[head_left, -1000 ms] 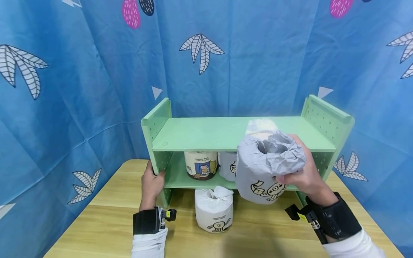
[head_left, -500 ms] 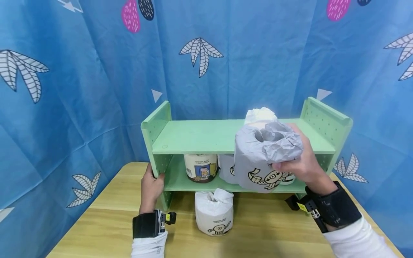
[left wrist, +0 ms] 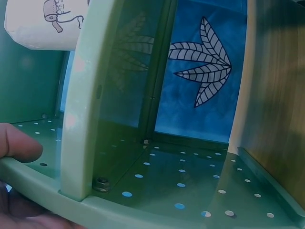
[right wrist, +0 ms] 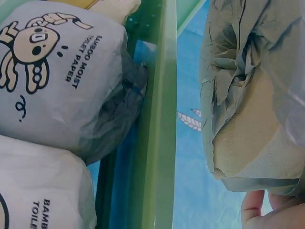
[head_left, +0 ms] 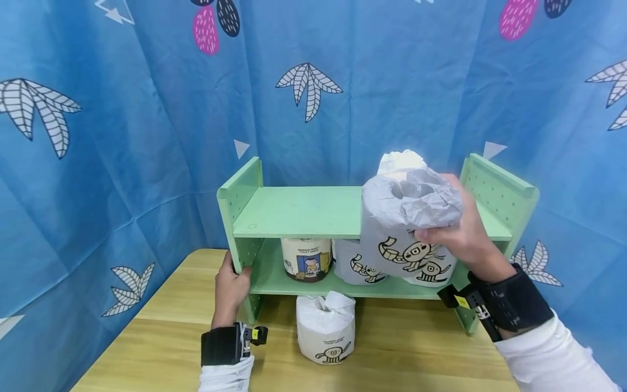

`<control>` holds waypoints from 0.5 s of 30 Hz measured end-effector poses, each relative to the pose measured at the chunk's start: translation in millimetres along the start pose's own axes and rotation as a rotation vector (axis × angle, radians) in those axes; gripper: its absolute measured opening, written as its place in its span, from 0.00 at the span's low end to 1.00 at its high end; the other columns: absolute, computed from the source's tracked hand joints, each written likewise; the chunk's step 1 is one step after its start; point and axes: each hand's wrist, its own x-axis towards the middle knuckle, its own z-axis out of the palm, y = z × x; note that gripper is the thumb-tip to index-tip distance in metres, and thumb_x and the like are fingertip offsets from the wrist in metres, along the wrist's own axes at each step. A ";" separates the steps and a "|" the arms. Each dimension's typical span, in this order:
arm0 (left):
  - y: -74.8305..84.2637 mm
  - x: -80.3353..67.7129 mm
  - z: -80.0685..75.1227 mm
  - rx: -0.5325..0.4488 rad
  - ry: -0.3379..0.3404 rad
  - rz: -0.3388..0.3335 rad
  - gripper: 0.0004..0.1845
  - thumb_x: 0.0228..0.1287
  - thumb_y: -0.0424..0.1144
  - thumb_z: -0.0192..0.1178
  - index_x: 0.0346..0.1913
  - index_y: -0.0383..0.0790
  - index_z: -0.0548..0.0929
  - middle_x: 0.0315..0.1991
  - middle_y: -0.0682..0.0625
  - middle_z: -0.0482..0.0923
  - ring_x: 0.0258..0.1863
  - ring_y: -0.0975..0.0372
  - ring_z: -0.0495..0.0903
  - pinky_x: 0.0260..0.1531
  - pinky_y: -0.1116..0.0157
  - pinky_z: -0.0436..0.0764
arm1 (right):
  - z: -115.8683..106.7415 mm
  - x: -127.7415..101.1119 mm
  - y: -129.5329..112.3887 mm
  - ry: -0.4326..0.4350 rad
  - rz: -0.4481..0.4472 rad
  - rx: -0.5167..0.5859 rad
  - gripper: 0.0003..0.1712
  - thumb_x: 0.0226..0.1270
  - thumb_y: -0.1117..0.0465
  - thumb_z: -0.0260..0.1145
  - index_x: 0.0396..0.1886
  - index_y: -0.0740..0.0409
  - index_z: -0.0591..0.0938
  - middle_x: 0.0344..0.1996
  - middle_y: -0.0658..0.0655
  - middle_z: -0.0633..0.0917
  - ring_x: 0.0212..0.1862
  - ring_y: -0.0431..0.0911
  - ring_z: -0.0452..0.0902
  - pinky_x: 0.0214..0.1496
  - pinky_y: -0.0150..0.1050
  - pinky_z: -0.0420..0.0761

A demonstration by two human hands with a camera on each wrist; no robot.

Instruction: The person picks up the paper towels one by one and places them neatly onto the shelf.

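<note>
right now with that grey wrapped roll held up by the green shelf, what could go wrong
The right hand grips the grey-wrapped toilet roll mostly by one side near its crumpled top, so it could slip or tilt out.

A white roll sits on the top board right behind it; pushing the held roll back might knock that one off.

The left hand only holds the green shelf by its left side panel, so a bump on the right might shift it.

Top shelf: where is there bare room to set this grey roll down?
The top shelf is bare from its left side panel across to the grey roll held by the right hand. Below, the lower shelf is crowded: three wrapped rolls fill middle and right, leaving only a patch beside the left hand.
</note>
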 end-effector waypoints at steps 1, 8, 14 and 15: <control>0.2 0.0 0.0 0.000 0.002 0.001 0.29 0.65 0.30 0.50 0.69 0.37 0.63 0.63 0.31 0.69 0.60 0.39 0.70 0.56 0.40 0.70 | -0.6 1.5 -0.3 0.008 0.007 -0.020 0.43 0.28 0.81 0.67 0.54 0.61 0.74 0.46 0.59 0.82 0.45 0.47 0.78 0.50 0.34 0.77; 0.4 0.9 0.2 -0.012 0.001 0.010 0.29 0.65 0.29 0.50 0.69 0.37 0.62 0.63 0.31 0.68 0.60 0.39 0.69 0.56 0.40 0.69 | -2.5 11.1 1.2 0.033 0.042 -0.071 0.43 0.29 0.80 0.69 0.54 0.59 0.74 0.47 0.60 0.82 0.45 0.48 0.78 0.49 0.35 0.77; -1.1 -0.2 0.1 -0.008 0.002 0.015 0.28 0.65 0.29 0.50 0.69 0.37 0.63 0.63 0.30 0.68 0.60 0.39 0.70 0.55 0.41 0.71 | -2.9 15.3 3.1 0.033 0.086 -0.111 0.41 0.32 0.80 0.69 0.55 0.58 0.74 0.46 0.57 0.82 0.46 0.48 0.78 0.49 0.35 0.78; -1.2 -0.2 0.1 -0.006 0.002 0.016 0.28 0.65 0.29 0.51 0.69 0.37 0.63 0.63 0.30 0.69 0.60 0.39 0.70 0.55 0.41 0.71 | -3.5 16.0 3.1 0.032 0.097 -0.118 0.40 0.33 0.80 0.69 0.54 0.58 0.74 0.46 0.57 0.82 0.46 0.48 0.77 0.49 0.35 0.78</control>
